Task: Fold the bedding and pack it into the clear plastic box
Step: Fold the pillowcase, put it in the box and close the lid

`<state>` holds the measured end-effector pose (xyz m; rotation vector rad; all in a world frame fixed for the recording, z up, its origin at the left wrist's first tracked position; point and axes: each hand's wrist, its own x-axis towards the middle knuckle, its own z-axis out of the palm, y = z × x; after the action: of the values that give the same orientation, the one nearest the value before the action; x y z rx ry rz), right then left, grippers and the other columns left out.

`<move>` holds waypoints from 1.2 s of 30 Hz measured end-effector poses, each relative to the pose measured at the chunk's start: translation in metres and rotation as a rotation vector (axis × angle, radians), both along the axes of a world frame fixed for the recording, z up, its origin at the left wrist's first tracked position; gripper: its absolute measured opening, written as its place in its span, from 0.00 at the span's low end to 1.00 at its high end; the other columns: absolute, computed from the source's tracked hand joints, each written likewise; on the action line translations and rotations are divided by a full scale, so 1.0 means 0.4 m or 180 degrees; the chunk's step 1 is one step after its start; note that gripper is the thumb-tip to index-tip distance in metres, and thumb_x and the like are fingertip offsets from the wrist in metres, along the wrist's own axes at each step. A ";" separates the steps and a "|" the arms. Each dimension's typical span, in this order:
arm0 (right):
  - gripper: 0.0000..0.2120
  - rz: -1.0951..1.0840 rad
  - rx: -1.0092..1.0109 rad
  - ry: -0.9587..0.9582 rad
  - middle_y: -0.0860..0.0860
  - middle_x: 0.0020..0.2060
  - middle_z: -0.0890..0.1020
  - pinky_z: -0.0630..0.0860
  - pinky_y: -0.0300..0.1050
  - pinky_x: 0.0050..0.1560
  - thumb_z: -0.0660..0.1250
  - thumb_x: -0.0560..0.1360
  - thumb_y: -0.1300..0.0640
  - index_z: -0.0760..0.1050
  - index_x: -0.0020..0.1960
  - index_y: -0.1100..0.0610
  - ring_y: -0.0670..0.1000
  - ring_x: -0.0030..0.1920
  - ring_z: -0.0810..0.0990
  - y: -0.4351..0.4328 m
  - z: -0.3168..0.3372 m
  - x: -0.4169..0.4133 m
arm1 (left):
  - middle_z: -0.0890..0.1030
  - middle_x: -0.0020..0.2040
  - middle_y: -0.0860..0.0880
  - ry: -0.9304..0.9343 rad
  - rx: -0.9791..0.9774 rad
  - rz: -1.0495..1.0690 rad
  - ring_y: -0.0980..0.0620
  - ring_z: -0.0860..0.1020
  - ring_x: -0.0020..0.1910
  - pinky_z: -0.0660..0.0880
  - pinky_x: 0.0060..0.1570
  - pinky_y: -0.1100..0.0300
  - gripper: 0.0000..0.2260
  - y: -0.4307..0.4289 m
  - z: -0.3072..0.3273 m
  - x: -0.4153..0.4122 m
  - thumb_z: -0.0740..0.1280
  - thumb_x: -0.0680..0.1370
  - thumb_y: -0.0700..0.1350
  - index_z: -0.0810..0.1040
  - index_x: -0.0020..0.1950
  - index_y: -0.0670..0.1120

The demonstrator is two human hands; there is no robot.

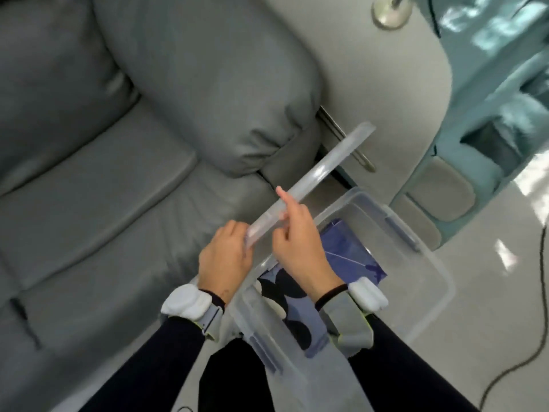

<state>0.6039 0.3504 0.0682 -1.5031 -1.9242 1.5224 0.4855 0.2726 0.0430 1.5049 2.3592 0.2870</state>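
The clear plastic box (pixel 427 263) stands on the floor beside the sofa, right of centre. Folded bedding (pixel 350 257), blue-violet with dark and white patches, lies inside it. I hold the box's clear lid (pixel 320 171) on edge above the box's left rim, so it looks like a long narrow strip. My left hand (pixel 225 257) grips the lid's near end. My right hand (pixel 300 245) pinches the lid a little further along, with the index finger pointing up along it.
A grey sofa (pixel 118 173) fills the left and centre. A grey rug (pixel 386 84) and a teal chair (pixel 490 114) lie at the upper right. A round metal lamp base (pixel 389 10) stands at the top. A dark cable (pixel 523 361) runs across the glossy floor at the right.
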 end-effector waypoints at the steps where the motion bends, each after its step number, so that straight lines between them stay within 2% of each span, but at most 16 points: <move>1: 0.31 -0.0021 0.0502 -0.0393 0.52 0.52 0.71 0.76 0.53 0.52 0.60 0.73 0.66 0.63 0.73 0.46 0.53 0.47 0.73 -0.005 0.017 0.027 | 0.75 0.43 0.49 0.0296 0.0120 -0.0231 0.47 0.77 0.44 0.72 0.31 0.55 0.06 -0.005 0.009 0.010 0.69 0.73 0.44 0.75 0.48 0.46; 3: 0.28 0.0276 0.1370 -0.0824 0.53 0.53 0.71 0.74 0.53 0.51 0.64 0.70 0.64 0.70 0.69 0.49 0.55 0.50 0.71 -0.024 0.091 0.117 | 0.76 0.42 0.48 0.0701 0.0189 -0.0215 0.47 0.77 0.40 0.72 0.28 0.55 0.09 -0.055 0.061 0.088 0.72 0.70 0.41 0.76 0.47 0.46; 5: 0.28 0.0962 0.2057 -0.1140 0.55 0.58 0.71 0.69 0.53 0.53 0.66 0.65 0.62 0.73 0.65 0.48 0.57 0.54 0.68 -0.073 0.143 0.259 | 0.76 0.42 0.47 0.0995 0.0150 0.0025 0.46 0.77 0.41 0.72 0.31 0.54 0.08 -0.137 0.122 0.245 0.71 0.70 0.42 0.76 0.47 0.45; 8: 0.28 0.1405 0.2578 -0.1526 0.53 0.64 0.71 0.61 0.53 0.57 0.65 0.62 0.65 0.72 0.60 0.48 0.58 0.56 0.67 -0.118 0.119 0.436 | 0.76 0.43 0.47 0.0945 0.0224 0.0129 0.46 0.76 0.42 0.71 0.36 0.55 0.06 -0.208 0.112 0.427 0.68 0.72 0.44 0.76 0.48 0.46; 12: 0.20 0.1851 0.3109 -0.1833 0.51 0.46 0.77 0.61 0.49 0.44 0.68 0.62 0.64 0.74 0.52 0.52 0.56 0.42 0.69 -0.147 -0.008 0.646 | 0.76 0.46 0.49 0.0445 0.0079 0.0101 0.47 0.75 0.44 0.69 0.40 0.55 0.14 -0.298 0.014 0.645 0.65 0.68 0.47 0.76 0.52 0.47; 18: 0.24 0.3116 0.2564 -0.2379 0.54 0.43 0.76 0.65 0.53 0.51 0.75 0.54 0.63 0.76 0.49 0.56 0.59 0.43 0.75 -0.226 -0.282 0.847 | 0.75 0.49 0.51 -0.0080 -0.0963 0.0148 0.49 0.75 0.43 0.73 0.38 0.57 0.28 -0.415 -0.218 0.836 0.77 0.57 0.46 0.71 0.53 0.48; 21: 0.28 0.3500 0.2199 -0.2636 0.52 0.42 0.77 0.70 0.51 0.45 0.80 0.50 0.60 0.76 0.48 0.53 0.56 0.40 0.76 -0.239 -0.399 0.858 | 0.76 0.49 0.51 -0.0269 -0.1225 0.0316 0.50 0.76 0.44 0.75 0.39 0.57 0.29 -0.447 -0.337 0.872 0.81 0.55 0.44 0.72 0.52 0.50; 24: 0.27 0.3632 0.1769 -0.2733 0.52 0.40 0.77 0.71 0.50 0.40 0.81 0.49 0.58 0.77 0.47 0.53 0.56 0.38 0.76 -0.243 -0.483 0.871 | 0.75 0.57 0.48 -0.0562 -0.1439 0.0286 0.48 0.75 0.54 0.75 0.50 0.55 0.24 -0.456 -0.421 0.901 0.75 0.67 0.41 0.71 0.60 0.48; 26: 0.19 0.3734 0.1529 -0.2463 0.51 0.44 0.78 0.72 0.51 0.46 0.76 0.62 0.47 0.78 0.50 0.52 0.57 0.43 0.79 -0.216 -0.512 0.875 | 0.73 0.60 0.47 -0.0755 -0.1332 0.0353 0.47 0.74 0.57 0.74 0.52 0.54 0.17 -0.451 -0.449 0.902 0.66 0.76 0.48 0.71 0.64 0.47; 27: 0.15 0.3548 0.1495 -0.2234 0.51 0.45 0.79 0.71 0.52 0.48 0.68 0.69 0.43 0.79 0.50 0.52 0.57 0.45 0.79 -0.191 -0.526 0.874 | 0.75 0.58 0.48 -0.0888 -0.1066 0.0551 0.47 0.76 0.54 0.75 0.49 0.55 0.16 -0.446 -0.455 0.898 0.61 0.78 0.53 0.73 0.62 0.46; 28: 0.16 0.3150 0.1530 -0.1992 0.51 0.44 0.80 0.71 0.52 0.48 0.60 0.73 0.42 0.79 0.49 0.52 0.58 0.45 0.80 -0.155 -0.523 0.865 | 0.77 0.54 0.48 -0.0904 -0.0699 0.0806 0.48 0.78 0.51 0.75 0.46 0.57 0.16 -0.439 -0.445 0.880 0.59 0.79 0.55 0.76 0.59 0.46; 30: 0.20 0.2121 0.1619 -0.1731 0.55 0.45 0.80 0.72 0.53 0.47 0.54 0.74 0.44 0.79 0.49 0.54 0.61 0.44 0.79 -0.046 -0.539 0.842 | 0.79 0.51 0.47 -0.0766 0.0049 0.1602 0.49 0.78 0.48 0.76 0.46 0.57 0.13 -0.418 -0.451 0.806 0.61 0.79 0.50 0.77 0.57 0.45; 31: 0.20 0.1644 0.1727 -0.1700 0.58 0.48 0.79 0.73 0.54 0.47 0.54 0.74 0.45 0.79 0.51 0.56 0.63 0.46 0.78 0.015 -0.534 0.830 | 0.78 0.53 0.45 -0.0616 0.0238 0.2035 0.47 0.77 0.50 0.75 0.50 0.55 0.11 -0.421 -0.443 0.750 0.63 0.79 0.47 0.76 0.58 0.43; 33: 0.22 0.0711 0.1610 -0.1758 0.63 0.56 0.76 0.72 0.57 0.52 0.59 0.73 0.45 0.75 0.59 0.59 0.65 0.53 0.76 0.136 -0.553 0.813 | 0.74 0.59 0.39 -0.0446 0.0251 0.2970 0.42 0.73 0.58 0.68 0.59 0.54 0.16 -0.435 -0.472 0.627 0.66 0.78 0.45 0.73 0.62 0.39; 35: 0.31 0.0027 0.0812 -0.1756 0.63 0.65 0.70 0.68 0.55 0.62 0.62 0.73 0.41 0.67 0.68 0.60 0.64 0.63 0.72 0.240 -0.580 0.805 | 0.69 0.65 0.37 -0.0654 -0.0010 0.3641 0.39 0.68 0.64 0.63 0.65 0.54 0.24 -0.444 -0.515 0.530 0.67 0.77 0.50 0.67 0.67 0.36; 36: 0.36 -0.0173 0.0340 -0.1685 0.61 0.69 0.68 0.65 0.50 0.66 0.64 0.73 0.38 0.63 0.72 0.60 0.61 0.68 0.69 0.281 -0.598 0.801 | 0.67 0.67 0.37 -0.0804 -0.0106 0.3811 0.40 0.67 0.66 0.62 0.66 0.54 0.28 -0.447 -0.538 0.500 0.67 0.77 0.52 0.65 0.69 0.36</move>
<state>0.9242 0.4626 -0.1711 -2.0384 -2.1648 1.0444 0.6853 0.0937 -0.1722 -0.1340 2.6960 0.6313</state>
